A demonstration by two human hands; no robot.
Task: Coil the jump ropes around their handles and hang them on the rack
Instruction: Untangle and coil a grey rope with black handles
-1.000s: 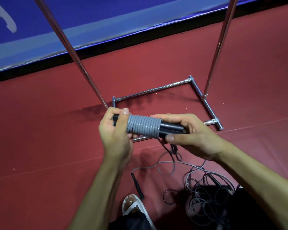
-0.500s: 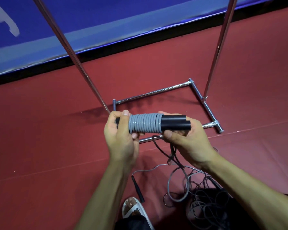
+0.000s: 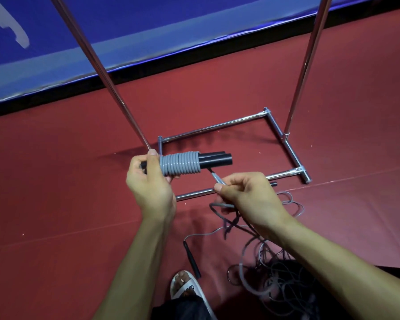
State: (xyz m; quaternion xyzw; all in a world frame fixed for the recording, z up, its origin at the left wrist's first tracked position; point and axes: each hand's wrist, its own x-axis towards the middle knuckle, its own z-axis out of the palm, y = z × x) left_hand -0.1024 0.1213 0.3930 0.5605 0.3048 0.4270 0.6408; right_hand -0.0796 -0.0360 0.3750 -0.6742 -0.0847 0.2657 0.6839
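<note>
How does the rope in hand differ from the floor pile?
The held rope is wound in grey turns round its black handles; the floor pile lies loose and tangled. The held rope is in the left hand, its tail pinched by the right hand; the pile rests on the mat. Both show grey cord.

Rope coil grey, ribbed by its stacked turns. Handles black. Loose rope grey, some strands darker. Spare handle black. Rack shiny silver. Floor plain dark red. Wall pad blue with a paler band and white mark; strip below it black. Sandal white.
</note>
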